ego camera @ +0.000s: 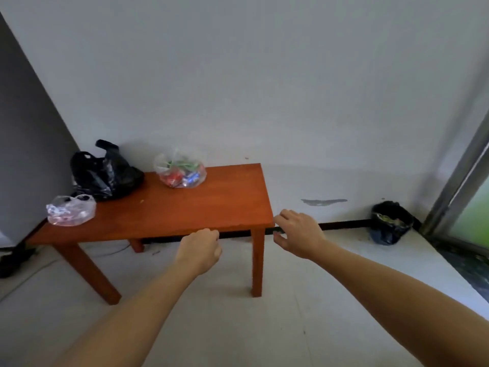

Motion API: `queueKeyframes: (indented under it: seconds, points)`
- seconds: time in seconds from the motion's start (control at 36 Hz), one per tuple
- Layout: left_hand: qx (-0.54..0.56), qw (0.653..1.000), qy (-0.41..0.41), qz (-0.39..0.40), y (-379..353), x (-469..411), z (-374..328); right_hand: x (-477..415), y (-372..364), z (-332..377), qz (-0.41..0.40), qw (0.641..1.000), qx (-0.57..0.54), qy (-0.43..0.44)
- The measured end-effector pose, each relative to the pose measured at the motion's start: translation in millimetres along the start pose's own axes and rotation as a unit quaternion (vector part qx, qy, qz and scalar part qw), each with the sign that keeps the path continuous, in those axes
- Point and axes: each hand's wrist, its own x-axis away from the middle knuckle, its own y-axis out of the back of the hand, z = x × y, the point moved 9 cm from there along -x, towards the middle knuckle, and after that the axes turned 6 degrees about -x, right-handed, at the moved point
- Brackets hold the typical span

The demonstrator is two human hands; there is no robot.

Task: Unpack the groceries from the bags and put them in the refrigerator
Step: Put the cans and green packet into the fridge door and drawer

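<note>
Groceries sit in three bags on a wooden table [211, 205], none of them opened by a hand yet. At the far left stands a grey upright panel [29, 144]; it may be the side of the refrigerator, but that cannot be told from here. Just right of it, at the near left corner of the table, lies a small clear bag [71, 211] with a few pale and reddish things inside. Behind it, touching or nearly touching, is a crumpled black bag [105, 176], its contents hidden. Further right, near the far edge, stands a second clear bag [181, 169] holding something red, something blue and green stalks. The right half of the tabletop is bare.

The left hand [199, 251] hovers at the near edge of the table, fingers curled into a loose fist around nothing. The right hand [297, 234] hangs just beyond the table's near right corner, fingers slightly spread and bent, holding nothing. Far right on the floor, well apart from the table, is a dark bin [390, 223] lined with a black bag.

The step in hand looks like the approach, with unpacking not begun. The next move calls for reaching over the bare wood to a bag, most readily the clear one with the red item, and parting its mouth with both hands.
</note>
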Motion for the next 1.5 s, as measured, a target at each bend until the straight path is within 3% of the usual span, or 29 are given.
queueKeyframes:
  seconds: [0.47,0.67,0.97,1.19,1.33,1.5]
  points:
    - [0.017,0.988,0.156,0.001,-37,-156,214,-317,-112,46,0.054,0.989,-0.048,0.129]
    - [0.029,0.983,0.178,0.03,-71,-198,297,-413,-166,91,0.074,0.98,-0.059,0.173]
    - [0.028,0.991,0.125,0.031,-105,-301,439,-567,-223,142,0.059,0.988,-0.048,0.134]
    - [0.045,0.994,0.089,0.046,-130,-383,500,-673,-242,142,0.08,0.988,0.06,0.117]
    - [0.04,0.997,0.053,0.047,-151,-435,508,-724,-303,117,0.147,0.964,0.163,0.152]
    - [0.027,0.999,-0.001,0.047,-182,-510,509,-742,-392,65,0.248,0.948,0.163,0.112]
